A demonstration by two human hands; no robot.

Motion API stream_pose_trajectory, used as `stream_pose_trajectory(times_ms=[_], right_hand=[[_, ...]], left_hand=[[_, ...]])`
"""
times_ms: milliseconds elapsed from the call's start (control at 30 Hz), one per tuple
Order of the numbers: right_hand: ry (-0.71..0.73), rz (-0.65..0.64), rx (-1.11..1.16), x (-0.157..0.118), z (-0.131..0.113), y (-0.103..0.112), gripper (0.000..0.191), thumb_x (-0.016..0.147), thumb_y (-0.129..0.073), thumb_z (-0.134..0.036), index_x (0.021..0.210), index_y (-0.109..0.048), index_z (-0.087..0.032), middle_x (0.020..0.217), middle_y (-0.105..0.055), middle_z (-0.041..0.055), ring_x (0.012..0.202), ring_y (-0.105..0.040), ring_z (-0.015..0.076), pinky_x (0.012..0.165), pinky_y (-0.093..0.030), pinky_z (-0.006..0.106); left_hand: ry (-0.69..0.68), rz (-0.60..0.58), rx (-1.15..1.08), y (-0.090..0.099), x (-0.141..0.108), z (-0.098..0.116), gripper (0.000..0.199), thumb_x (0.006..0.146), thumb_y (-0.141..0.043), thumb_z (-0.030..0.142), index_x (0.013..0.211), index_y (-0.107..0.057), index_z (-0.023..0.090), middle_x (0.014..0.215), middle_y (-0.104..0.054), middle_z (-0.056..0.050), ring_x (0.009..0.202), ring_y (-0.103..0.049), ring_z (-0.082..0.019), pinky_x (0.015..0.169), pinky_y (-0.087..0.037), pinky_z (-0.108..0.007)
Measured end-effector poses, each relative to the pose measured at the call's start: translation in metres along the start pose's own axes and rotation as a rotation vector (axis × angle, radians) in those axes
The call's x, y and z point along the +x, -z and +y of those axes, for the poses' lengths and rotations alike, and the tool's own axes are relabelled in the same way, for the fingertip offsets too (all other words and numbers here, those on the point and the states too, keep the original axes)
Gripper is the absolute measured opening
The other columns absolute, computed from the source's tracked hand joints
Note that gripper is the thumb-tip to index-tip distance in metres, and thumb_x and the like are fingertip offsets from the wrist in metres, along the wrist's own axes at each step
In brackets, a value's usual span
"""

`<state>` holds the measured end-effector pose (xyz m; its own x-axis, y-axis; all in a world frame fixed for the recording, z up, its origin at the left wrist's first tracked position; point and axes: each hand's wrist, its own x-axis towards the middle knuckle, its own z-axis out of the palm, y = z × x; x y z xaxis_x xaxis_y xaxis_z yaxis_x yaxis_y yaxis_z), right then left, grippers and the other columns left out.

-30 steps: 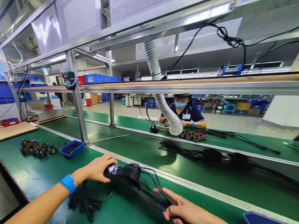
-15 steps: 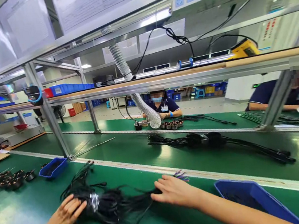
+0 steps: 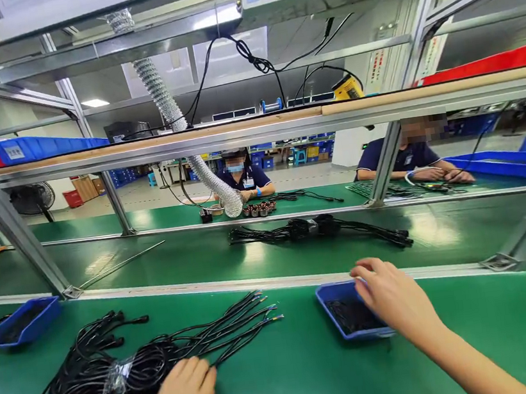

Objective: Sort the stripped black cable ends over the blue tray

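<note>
A bundle of black cables, bound with clear plastic wrap, lies on the green bench at the left, its coloured wire ends fanned to the right. My left hand is at the bundle's near right side, fingers curled together. Its fingertips are hidden, so whether it grips a cable does not show. My right hand hovers at the right edge of a blue bin with small black parts inside. Its thumb and fingers are apart, and I see nothing between them.
Another blue bin sits at the far left. A second cable bundle lies beyond the white rail. Metal posts carry a shelf overhead. Two people work across the bench, near a flexible duct.
The view has swung right. My right hand has left the wire ends and moved to the blue bin. My left hand has shifted from the bundle's left part to its near right side.
</note>
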<state>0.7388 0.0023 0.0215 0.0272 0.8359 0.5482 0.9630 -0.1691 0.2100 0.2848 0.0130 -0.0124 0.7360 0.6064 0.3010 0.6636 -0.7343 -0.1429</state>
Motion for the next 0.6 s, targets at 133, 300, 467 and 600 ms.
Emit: stream_pose_trajectory(times_ms=[133, 300, 467, 600], right_hand=[[-0.404, -0.213, 0.174, -0.046, 0.019, -0.021, 0.044, 0.092, -0.044, -0.034, 0.120, -0.060, -0.004, 0.101, -0.066, 0.0236, 0.087, -0.066, 0.0369, 0.072, -0.051, 0.045], [-0.515, -0.374, 0.598, -0.065, 0.017, -0.041, 0.038, 0.087, -0.042, -0.029, 0.115, -0.062, -0.013, 0.089, -0.072, 0.0098, 0.076, -0.070, 0.0238, 0.069, -0.052, 0.031], [-0.372, -0.418, 0.684, -0.066, 0.002, -0.030, 0.036, 0.078, -0.045, -0.017, 0.108, -0.065, -0.016, 0.069, -0.068, 0.0012, 0.062, -0.066, 0.0186, 0.059, -0.047, 0.025], [-0.208, -0.509, 0.732, -0.070, -0.040, -0.016, 0.045, 0.074, -0.044, -0.013, 0.115, -0.063, -0.014, 0.081, -0.073, 0.0060, 0.076, -0.070, 0.0211, 0.068, -0.048, 0.025]], left_hand=[[0.220, -0.268, -0.238, -0.037, 0.093, 0.047, 0.045, 0.080, -0.043, 0.000, 0.122, -0.058, 0.007, 0.124, -0.059, -0.023, 0.118, -0.053, -0.034, 0.101, -0.039, -0.051], [0.275, -0.256, -0.421, -0.057, 0.128, 0.059, 0.035, 0.074, -0.045, 0.000, 0.105, -0.059, 0.007, 0.109, -0.062, -0.022, 0.106, -0.056, -0.033, 0.094, -0.041, -0.049], [0.389, -0.204, -0.760, -0.045, 0.132, 0.041, 0.016, 0.085, -0.037, 0.015, 0.093, -0.051, 0.018, 0.081, -0.055, -0.003, 0.065, -0.053, -0.016, 0.067, -0.045, -0.030], [0.451, -0.220, -1.056, -0.022, 0.137, 0.028, 0.038, 0.095, -0.017, 0.037, 0.095, -0.050, 0.018, 0.070, -0.045, 0.003, 0.042, -0.024, -0.008, 0.041, -0.029, -0.022]])
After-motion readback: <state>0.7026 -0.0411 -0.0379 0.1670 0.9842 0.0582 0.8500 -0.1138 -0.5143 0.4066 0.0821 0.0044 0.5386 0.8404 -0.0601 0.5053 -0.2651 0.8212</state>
